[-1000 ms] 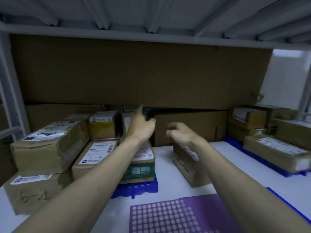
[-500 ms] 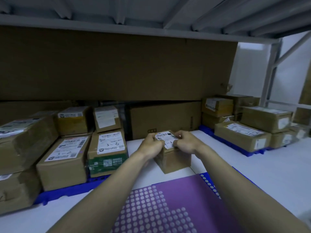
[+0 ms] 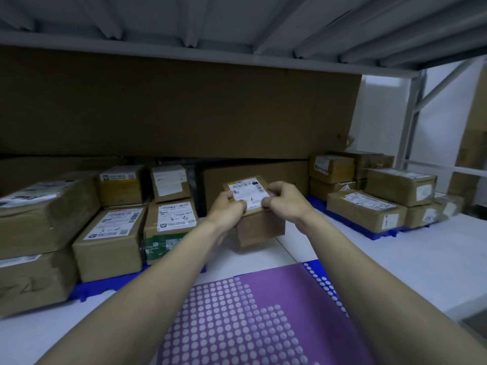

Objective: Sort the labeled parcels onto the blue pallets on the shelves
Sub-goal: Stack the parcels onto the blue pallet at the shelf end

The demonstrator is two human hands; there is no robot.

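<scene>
I now have the small parcel (image 3: 253, 206) lifted clear of the white shelf (image 3: 395, 259), near its back edge, where a moment ago it sat there. My left hand (image 3: 228, 210) and right hand (image 3: 286, 198) pinch its near top edge, fingers curled round it. Label faces me; I judge I'm reading it to choose between the left pallet (image 3: 87, 291) and the right pallet (image 3: 379, 233).
</scene>
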